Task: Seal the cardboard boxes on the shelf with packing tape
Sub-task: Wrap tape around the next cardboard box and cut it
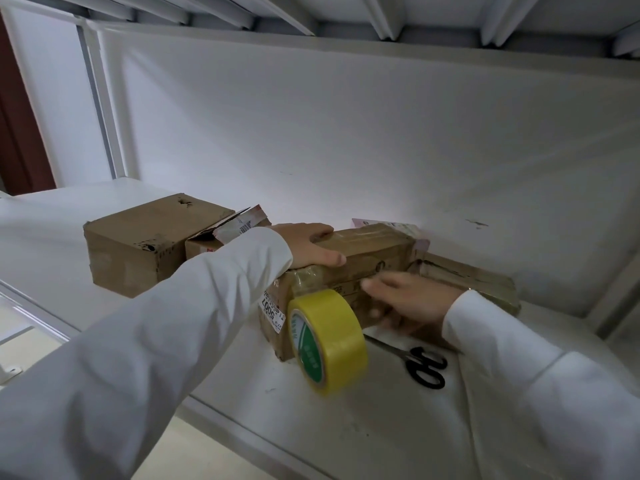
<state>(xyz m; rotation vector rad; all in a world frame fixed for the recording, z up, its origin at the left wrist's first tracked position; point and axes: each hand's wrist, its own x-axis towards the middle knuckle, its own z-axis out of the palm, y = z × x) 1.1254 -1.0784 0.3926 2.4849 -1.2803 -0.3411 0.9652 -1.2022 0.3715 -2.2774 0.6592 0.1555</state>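
A long cardboard box [367, 251] lies on the white shelf [398, 427], with glossy tape over its top and left end. My left hand [311, 245] rests flat on its top left part, fingers straight. My right hand [408, 301] is against the box's front face, blurred, fingers spread; I cannot tell if it pinches any tape. A roll of yellow packing tape [327, 341] stands on edge in front of the box's left end. Black-handled scissors [420, 363] lie on the shelf to the right of the roll.
A closed brown box [138, 244] sits at the left, with a smaller open-flapped box [225, 233] beside it. A flat taped box [474, 278] lies behind my right wrist. The shelf's white back wall [346, 133] stands close behind, and an upper shelf overhangs.
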